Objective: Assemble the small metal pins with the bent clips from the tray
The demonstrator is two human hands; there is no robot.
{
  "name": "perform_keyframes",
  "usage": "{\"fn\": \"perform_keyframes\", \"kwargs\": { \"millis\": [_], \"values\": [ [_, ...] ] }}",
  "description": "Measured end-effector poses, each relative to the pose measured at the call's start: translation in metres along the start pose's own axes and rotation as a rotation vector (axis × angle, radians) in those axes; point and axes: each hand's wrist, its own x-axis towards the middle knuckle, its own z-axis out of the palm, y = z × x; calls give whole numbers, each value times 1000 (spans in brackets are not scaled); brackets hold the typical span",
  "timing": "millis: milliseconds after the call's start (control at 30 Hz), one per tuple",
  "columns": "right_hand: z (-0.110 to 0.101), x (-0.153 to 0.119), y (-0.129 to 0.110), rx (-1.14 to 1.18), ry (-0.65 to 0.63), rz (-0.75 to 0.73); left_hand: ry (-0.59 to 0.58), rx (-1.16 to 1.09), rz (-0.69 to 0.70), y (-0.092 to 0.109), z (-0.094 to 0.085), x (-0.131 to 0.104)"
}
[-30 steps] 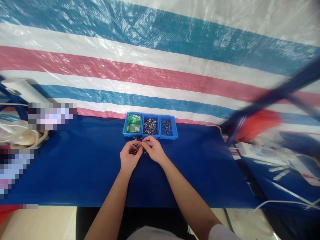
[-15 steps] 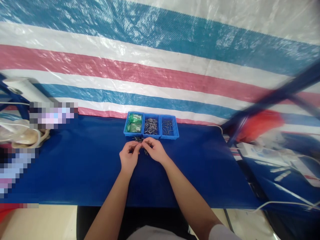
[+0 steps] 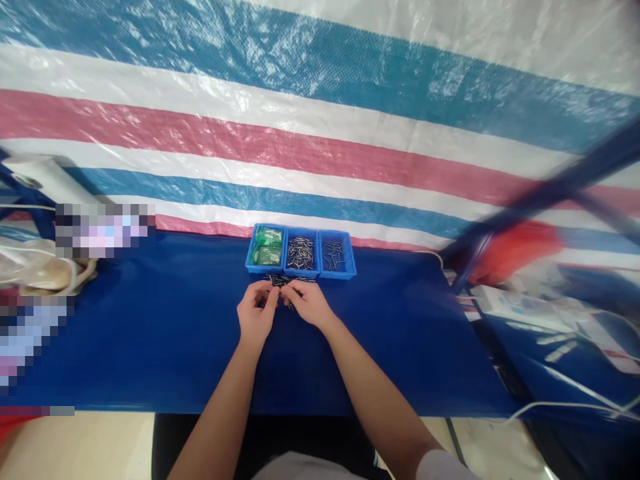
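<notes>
My left hand (image 3: 256,308) and my right hand (image 3: 309,303) meet at their fingertips over the blue table, just in front of three blue bins. Both are closed in a pinch; whatever sits between the fingers is too small and hidden to name. Under and behind the fingertips lies a loose pile of small dark metal pins (image 3: 276,279), partly covered by my hands. The left bin (image 3: 249,260) holds green packets (image 3: 269,255). Many short metal pins (image 3: 301,253) fill the middle bin, and a few thin metal pieces (image 3: 333,255) lie in the right bin (image 3: 353,263).
A striped plastic sheet (image 3: 300,143) hangs behind the blue table (image 3: 190,347). At the left are a white roll (image 3: 55,180) and a bag-like bundle (image 3: 55,270). Blue frame bars (image 3: 540,200), a red bag (image 3: 520,250) and a white cable (image 3: 560,403) are at the right.
My right hand's fingers have dropped slightly toward me and bent differently, showing more of the pin pile behind them. My left hand stays nearly in place.
</notes>
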Motion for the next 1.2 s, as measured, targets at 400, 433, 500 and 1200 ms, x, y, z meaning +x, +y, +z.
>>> {"fn": "perform_keyframes", "kwargs": {
  "millis": [400,433,500,1200],
  "values": [
    [2,0,3,6,15,22,4,-2,18,-1,1,0],
    [3,0,2,15,23,5,15,-4,10,-2,1,1],
    [3,0,0,39,36,-30,32,-11,0,-3,1,1],
    [-1,1,3,-7,95,3,-119,125,70,-6,-1,0]
  ]
}}
